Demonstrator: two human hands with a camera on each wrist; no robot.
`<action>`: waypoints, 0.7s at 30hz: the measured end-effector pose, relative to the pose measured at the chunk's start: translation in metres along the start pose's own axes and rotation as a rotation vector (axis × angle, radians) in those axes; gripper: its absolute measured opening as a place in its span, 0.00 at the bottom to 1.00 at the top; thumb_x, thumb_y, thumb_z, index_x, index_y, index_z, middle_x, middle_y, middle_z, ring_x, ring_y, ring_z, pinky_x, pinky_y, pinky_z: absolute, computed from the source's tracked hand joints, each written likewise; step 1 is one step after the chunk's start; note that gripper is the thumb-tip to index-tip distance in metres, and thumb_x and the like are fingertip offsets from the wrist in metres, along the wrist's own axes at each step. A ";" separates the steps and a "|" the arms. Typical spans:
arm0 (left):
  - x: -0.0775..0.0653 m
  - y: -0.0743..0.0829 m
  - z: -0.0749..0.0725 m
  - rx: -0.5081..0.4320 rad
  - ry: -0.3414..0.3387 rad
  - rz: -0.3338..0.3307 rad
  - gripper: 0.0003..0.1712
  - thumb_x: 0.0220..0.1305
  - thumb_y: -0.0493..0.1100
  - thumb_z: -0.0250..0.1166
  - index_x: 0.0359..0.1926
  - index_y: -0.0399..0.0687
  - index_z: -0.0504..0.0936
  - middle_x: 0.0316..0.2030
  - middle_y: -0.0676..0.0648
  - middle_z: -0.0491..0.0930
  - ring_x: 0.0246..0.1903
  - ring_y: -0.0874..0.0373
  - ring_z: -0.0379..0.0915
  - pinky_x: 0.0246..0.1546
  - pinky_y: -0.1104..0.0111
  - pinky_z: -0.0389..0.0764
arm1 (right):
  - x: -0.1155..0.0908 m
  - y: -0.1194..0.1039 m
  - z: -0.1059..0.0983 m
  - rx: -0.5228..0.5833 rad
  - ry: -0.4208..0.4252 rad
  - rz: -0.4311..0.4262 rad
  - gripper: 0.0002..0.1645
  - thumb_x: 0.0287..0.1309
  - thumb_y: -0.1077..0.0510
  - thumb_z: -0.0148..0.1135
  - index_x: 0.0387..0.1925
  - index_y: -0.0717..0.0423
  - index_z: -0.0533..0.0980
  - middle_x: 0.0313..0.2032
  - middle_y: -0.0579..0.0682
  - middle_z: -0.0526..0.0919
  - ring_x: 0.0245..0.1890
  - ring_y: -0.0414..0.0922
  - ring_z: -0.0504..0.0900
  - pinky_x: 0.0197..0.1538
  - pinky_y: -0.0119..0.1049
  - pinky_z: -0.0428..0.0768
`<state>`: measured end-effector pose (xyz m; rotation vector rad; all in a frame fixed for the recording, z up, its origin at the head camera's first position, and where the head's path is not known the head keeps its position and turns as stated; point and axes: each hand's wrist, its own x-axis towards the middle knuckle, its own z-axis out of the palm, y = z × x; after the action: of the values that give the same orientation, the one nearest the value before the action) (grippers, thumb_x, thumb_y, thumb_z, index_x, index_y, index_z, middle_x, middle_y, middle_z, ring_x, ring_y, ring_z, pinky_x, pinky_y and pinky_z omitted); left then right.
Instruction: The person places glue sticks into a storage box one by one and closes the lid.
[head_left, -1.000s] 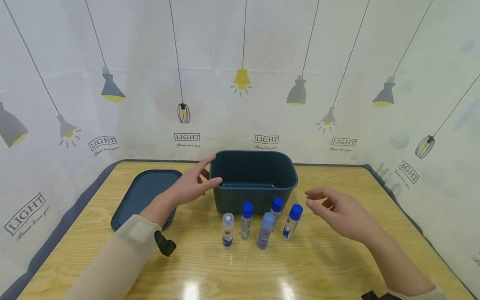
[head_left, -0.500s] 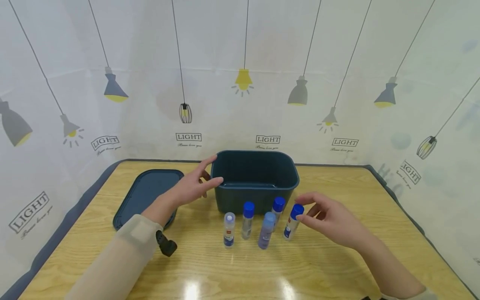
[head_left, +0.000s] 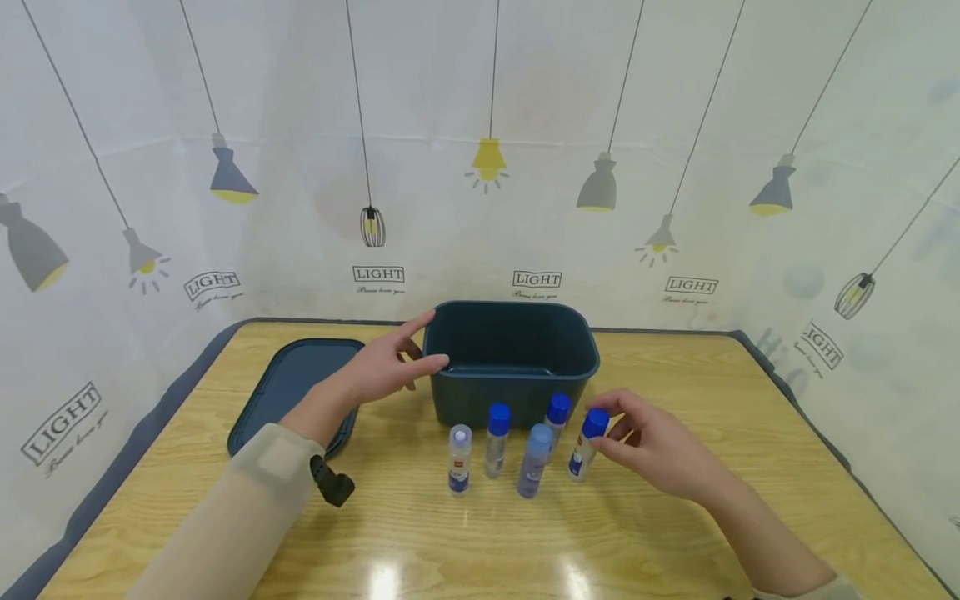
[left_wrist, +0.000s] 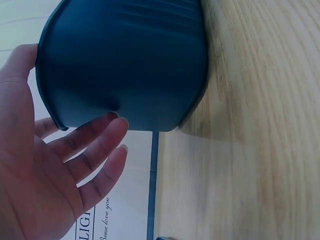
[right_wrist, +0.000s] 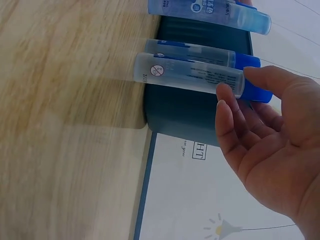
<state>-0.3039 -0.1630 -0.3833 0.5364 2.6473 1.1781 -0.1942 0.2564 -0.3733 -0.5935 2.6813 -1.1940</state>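
A dark teal storage bin stands on the wooden table. My left hand holds its left side, thumb and index finger over the rim and other fingers against the outer wall in the left wrist view. My right hand pinches the rightmost blue-capped glue bottle near its cap; the bottle stands almost upright, slightly tilted. Two more blue-capped glue bottles, a light-blue-capped one and a clear-capped one stand in front of the bin.
A dark teal lid lies flat on the table to the left, partly under my left forearm. Behind the table hangs a white cloth printed with lamps.
My right hand has moved left to the rightmost glue bottle and taken hold of it near the cap. The left hand has stayed on the bin.
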 end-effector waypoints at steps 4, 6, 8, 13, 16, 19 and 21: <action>0.000 0.000 0.000 -0.001 0.005 0.004 0.55 0.73 0.74 0.65 0.90 0.75 0.47 0.55 0.42 0.85 0.44 0.45 0.88 0.52 0.53 0.86 | 0.000 0.001 0.001 -0.012 0.009 -0.009 0.20 0.77 0.55 0.69 0.63 0.55 0.76 0.48 0.48 0.89 0.42 0.44 0.85 0.41 0.33 0.84; -0.001 0.001 0.000 -0.001 0.005 0.007 0.55 0.73 0.74 0.65 0.90 0.74 0.47 0.55 0.42 0.85 0.43 0.46 0.88 0.52 0.53 0.86 | 0.000 0.002 0.001 -0.021 0.022 -0.015 0.19 0.76 0.55 0.70 0.62 0.54 0.76 0.48 0.48 0.88 0.42 0.44 0.85 0.41 0.33 0.84; -0.001 0.002 0.000 -0.001 0.004 0.009 0.55 0.73 0.74 0.65 0.90 0.74 0.47 0.55 0.42 0.85 0.43 0.46 0.88 0.52 0.53 0.86 | -0.001 0.002 0.000 -0.033 0.039 -0.023 0.19 0.75 0.55 0.70 0.61 0.53 0.77 0.47 0.47 0.88 0.42 0.42 0.85 0.42 0.32 0.84; -0.002 0.003 0.000 -0.010 0.000 0.008 0.55 0.74 0.74 0.65 0.90 0.73 0.47 0.54 0.41 0.85 0.45 0.43 0.88 0.52 0.53 0.86 | -0.005 0.000 -0.005 -0.055 0.120 -0.070 0.18 0.73 0.57 0.72 0.59 0.53 0.78 0.45 0.45 0.89 0.39 0.38 0.85 0.42 0.32 0.84; -0.003 0.004 0.000 -0.011 0.003 0.004 0.55 0.74 0.73 0.65 0.90 0.74 0.47 0.54 0.42 0.85 0.45 0.42 0.88 0.53 0.52 0.86 | -0.008 -0.003 -0.010 -0.071 0.190 -0.112 0.17 0.73 0.58 0.73 0.58 0.53 0.79 0.44 0.45 0.88 0.38 0.37 0.84 0.42 0.32 0.84; -0.002 0.003 0.000 -0.008 0.004 0.004 0.54 0.74 0.73 0.65 0.90 0.74 0.48 0.54 0.42 0.85 0.45 0.42 0.88 0.53 0.51 0.85 | -0.011 -0.008 -0.016 -0.084 0.266 -0.145 0.18 0.72 0.59 0.74 0.59 0.53 0.80 0.43 0.45 0.88 0.37 0.37 0.84 0.41 0.31 0.84; -0.002 0.002 0.000 -0.005 0.004 0.006 0.55 0.74 0.73 0.65 0.90 0.73 0.47 0.54 0.42 0.85 0.45 0.43 0.89 0.53 0.52 0.85 | -0.011 -0.011 -0.019 -0.084 0.320 -0.169 0.20 0.71 0.61 0.74 0.60 0.53 0.80 0.41 0.45 0.87 0.35 0.37 0.83 0.39 0.30 0.83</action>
<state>-0.3013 -0.1621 -0.3817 0.5417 2.6468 1.1890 -0.1859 0.2673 -0.3521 -0.7083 3.0111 -1.3251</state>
